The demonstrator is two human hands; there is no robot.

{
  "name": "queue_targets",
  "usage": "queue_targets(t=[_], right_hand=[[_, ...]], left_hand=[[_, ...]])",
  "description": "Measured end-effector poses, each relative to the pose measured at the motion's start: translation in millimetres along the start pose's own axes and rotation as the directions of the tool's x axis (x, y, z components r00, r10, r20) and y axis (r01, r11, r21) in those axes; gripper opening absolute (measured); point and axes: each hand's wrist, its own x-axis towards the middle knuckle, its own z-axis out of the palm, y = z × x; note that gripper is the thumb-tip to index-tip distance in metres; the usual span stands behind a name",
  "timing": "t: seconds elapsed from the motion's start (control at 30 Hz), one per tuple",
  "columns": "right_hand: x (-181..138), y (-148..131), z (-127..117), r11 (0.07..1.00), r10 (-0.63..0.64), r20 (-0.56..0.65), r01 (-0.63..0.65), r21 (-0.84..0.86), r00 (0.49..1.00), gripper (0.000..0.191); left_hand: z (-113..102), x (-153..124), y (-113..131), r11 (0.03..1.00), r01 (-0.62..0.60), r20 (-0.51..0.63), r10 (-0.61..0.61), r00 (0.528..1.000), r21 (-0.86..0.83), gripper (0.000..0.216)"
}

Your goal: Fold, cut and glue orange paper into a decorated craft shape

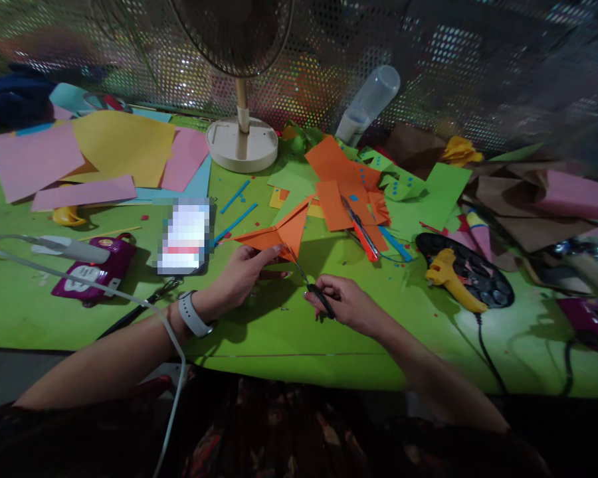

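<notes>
My left hand (254, 271) pinches a folded piece of orange paper (295, 229) between thumb and fingers, above the middle of the green table. The paper has two pointed wings, one reaching left and one up to the right. In my right hand (343, 302) is a pair of scissors (323, 300) with black handles. Their blades point up and left and meet the lower edge of the orange paper. Just beyond, a red utility knife (361, 231) lies on orange paper scraps (333, 202).
A white fan (242, 146) stands at the back. Coloured sheets (124, 143) spread at the left, near a phone (185, 236) and a purple power strip (97, 269) with a cable. At right, a yellow glue gun (456, 282) rests on a black palette (498, 282). A clear bottle (371, 99) leans behind.
</notes>
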Motion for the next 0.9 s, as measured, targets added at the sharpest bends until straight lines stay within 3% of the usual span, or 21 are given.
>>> queue_targets(t=[0.9], right_hand=[[1.5,-5.9,-0.7,0.989,0.026,0.009,-0.027,0.147,1.0,0.05]], left_hand=[[-4.0,4.8,0.1,0.998,-0.048,0.005,0.047,0.999,0.048,0.025]])
